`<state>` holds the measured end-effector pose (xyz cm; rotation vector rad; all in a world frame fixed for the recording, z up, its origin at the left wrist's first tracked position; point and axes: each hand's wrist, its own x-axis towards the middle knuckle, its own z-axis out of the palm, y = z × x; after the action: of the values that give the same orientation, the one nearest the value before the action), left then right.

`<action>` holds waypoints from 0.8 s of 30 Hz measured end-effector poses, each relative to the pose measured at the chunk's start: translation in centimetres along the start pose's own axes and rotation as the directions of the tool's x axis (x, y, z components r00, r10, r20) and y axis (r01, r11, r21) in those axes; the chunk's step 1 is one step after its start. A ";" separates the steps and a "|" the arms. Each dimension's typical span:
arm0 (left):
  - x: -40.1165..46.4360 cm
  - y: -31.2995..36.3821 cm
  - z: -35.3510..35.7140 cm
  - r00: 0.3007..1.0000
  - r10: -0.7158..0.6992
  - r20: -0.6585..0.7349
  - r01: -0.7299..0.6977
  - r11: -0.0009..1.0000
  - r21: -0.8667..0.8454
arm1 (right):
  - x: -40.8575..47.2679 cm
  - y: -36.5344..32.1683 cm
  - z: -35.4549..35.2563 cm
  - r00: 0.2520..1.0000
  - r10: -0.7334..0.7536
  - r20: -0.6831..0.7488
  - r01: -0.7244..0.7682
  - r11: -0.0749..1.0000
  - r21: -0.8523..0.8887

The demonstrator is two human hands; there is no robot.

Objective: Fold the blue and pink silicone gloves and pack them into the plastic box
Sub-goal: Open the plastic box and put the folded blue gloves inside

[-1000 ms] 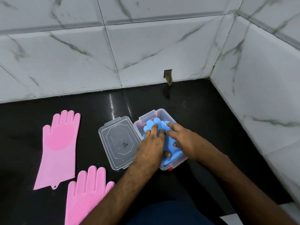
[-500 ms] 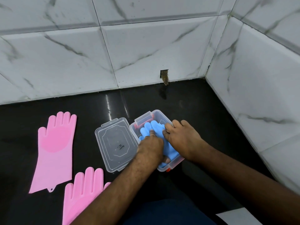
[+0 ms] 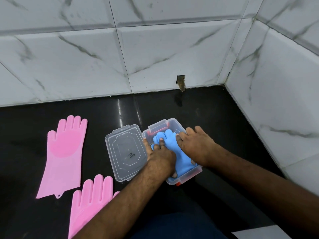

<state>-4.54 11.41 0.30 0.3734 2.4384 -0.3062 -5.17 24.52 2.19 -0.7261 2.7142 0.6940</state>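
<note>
Both hands have shifted slightly: left hand [image 3: 159, 156] and right hand [image 3: 196, 145] are pressing flat on blue gloves [image 3: 170, 140] inside one plastic box [image 3: 174, 122]. Two pink gloves [image 3: 63, 152] are lying left of one lid [image 3: 125, 151].

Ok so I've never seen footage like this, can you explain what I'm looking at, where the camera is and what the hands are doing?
No machine here: a person wears a camera on their head, looking down at their own two bare hands. The left hand and right hand both press blue gloves down into a clear plastic box on a black counter. Whether the fingers curl round anything is hidden. The box's lid lies beside it. Two pink gloves lie flat farther left, not yet folded. White marbled tiles form the walls.
</note>
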 end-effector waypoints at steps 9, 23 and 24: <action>-0.1 -0.3 0.0 1.000 -0.027 0.000 0.027 0.999 0.046 | 0.1 -3.3 -0.5 0.996 0.076 0.052 -0.066 0.982 -0.174; -3.0 -1.4 1.6 0.827 -0.153 -0.541 0.014 0.967 -0.254 | 0.1 -0.5 -1.9 0.987 0.122 -0.107 -0.093 0.966 0.243; -3.3 -1.8 1.7 0.804 -0.180 -0.567 0.020 0.961 -0.276 | 0.2 -0.8 -2.1 0.984 0.137 -0.115 -0.098 0.951 0.294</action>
<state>-1.69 8.61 1.29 0.2433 3.0727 0.1142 -5.18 22.75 3.64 -0.5613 2.9138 0.2691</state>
